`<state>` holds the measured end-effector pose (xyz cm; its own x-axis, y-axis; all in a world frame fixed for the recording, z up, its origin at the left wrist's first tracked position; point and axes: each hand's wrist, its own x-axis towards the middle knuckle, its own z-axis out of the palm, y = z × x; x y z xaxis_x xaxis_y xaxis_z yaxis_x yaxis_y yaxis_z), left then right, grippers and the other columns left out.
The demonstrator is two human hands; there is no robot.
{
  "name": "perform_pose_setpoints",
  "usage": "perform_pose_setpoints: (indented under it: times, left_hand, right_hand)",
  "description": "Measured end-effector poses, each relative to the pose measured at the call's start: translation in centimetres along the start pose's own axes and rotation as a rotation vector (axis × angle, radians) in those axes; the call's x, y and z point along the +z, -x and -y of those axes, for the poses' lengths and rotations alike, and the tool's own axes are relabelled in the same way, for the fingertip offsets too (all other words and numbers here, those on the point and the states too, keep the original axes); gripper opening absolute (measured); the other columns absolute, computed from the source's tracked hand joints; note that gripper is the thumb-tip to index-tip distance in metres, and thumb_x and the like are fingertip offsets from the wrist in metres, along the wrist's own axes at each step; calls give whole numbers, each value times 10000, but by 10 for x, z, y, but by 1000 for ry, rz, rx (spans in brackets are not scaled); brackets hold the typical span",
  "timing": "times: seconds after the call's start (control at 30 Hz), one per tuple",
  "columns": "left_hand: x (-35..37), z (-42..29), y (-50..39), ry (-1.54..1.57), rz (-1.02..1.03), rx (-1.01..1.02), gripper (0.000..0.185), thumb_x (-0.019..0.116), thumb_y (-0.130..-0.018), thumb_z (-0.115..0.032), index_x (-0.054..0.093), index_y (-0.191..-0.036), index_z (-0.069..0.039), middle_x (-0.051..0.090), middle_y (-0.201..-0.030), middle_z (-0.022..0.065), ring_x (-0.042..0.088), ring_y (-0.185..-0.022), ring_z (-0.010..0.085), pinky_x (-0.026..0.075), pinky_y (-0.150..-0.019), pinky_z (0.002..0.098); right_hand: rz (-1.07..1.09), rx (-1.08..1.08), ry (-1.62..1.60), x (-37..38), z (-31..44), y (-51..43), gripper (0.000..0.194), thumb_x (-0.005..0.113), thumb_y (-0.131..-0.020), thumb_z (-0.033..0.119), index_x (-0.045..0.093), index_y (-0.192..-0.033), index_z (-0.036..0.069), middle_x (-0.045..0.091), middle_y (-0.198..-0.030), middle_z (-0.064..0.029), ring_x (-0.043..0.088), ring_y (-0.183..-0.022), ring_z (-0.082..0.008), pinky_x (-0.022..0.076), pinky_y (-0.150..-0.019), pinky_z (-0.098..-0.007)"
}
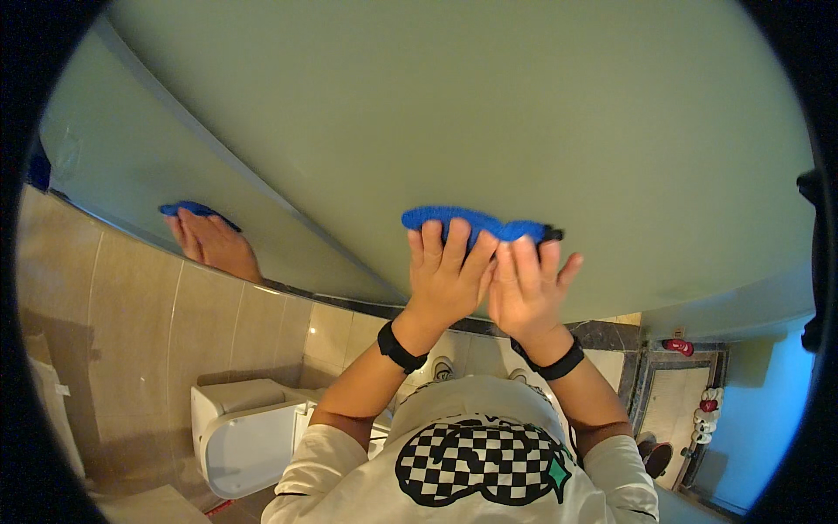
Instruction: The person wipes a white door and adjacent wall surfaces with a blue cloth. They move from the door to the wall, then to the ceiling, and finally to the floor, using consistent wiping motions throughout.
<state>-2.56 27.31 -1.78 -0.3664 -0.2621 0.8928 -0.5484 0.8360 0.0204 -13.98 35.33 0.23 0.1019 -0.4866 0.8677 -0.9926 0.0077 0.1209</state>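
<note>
A blue cloth with a black end lies folded against a pale green, frosted-looking panel. My left hand holds its left and middle part with the fingers spread over its lower edge. Beside it, almost touching, my right hand has its fingertips on the right part near the black end. Both palms face the panel, and they hide some of the cloth's lower edge. Each wrist wears a black band. At the left, a reflective surface shows a mirrored hand and blue cloth.
Below left, a white toilet stands by the beige tiled wall. A dark stone edge runs under the panel. At the right are a doorway floor, several shoes and a blue-lit surface.
</note>
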Motion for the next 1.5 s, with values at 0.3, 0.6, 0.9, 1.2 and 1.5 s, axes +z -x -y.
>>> perform_pose_setpoints:
  times: [0.3, 0.6, 0.9, 1.2, 1.5]
  left_hand:
    - [2, -25, 34, 111, 315, 26, 273, 638, -740, -219, 564, -996, -162, 454, -948, 43, 435, -833, 267, 375, -748, 444]
    - [10, -40, -40, 106, -66, 29, 415, 563, -826, -279, 538, -1238, -236, 365, -1407, 83, 226, -1343, 313, 126, -1077, 474]
    - [20, -61, 23, 152, 228, 109, 314, 639, -705, -231, 592, -1015, -220, 510, -1024, -20, 440, -853, 201, 357, -717, 354]
    - [40, -108, -42, 144, -126, 102, 397, 574, -798, -243, 568, -1194, -249, 462, -1304, 6, 302, -1295, 245, 142, -1081, 420]
    - [58, -143, 46, 226, 372, 209, 405, 542, -786, -189, 580, -1190, -191, 491, -1282, -27, 450, -1118, 153, 345, -929, 373]
  right_hand:
    - [129, -162, 21, 3, -15, 65, 284, 566, -788, 148, 619, -1052, 59, 471, -1243, -84, 321, -1267, -325, 77, -1092, -546]
    - [-8, 87, 91, -27, -38, 1, 274, 553, -802, 210, 651, -1036, 108, 486, -1249, -68, 282, -1303, -354, 37, -1077, -581]
    - [180, -32, 77, -23, -43, 80, 240, 581, -780, 172, 649, -1001, 106, 495, -1214, -62, 321, -1277, -314, 34, -1088, -560]
    - [-39, 137, 118, -55, -92, 32, 279, 520, -820, 189, 595, -1056, 60, 476, -1238, -122, 190, -1346, -380, 9, -1085, -560]
    - [294, 196, 119, -57, -97, 149, 345, 551, -792, 172, 553, -1107, 31, 461, -1215, -137, 346, -1220, -390, 138, -1053, -569]
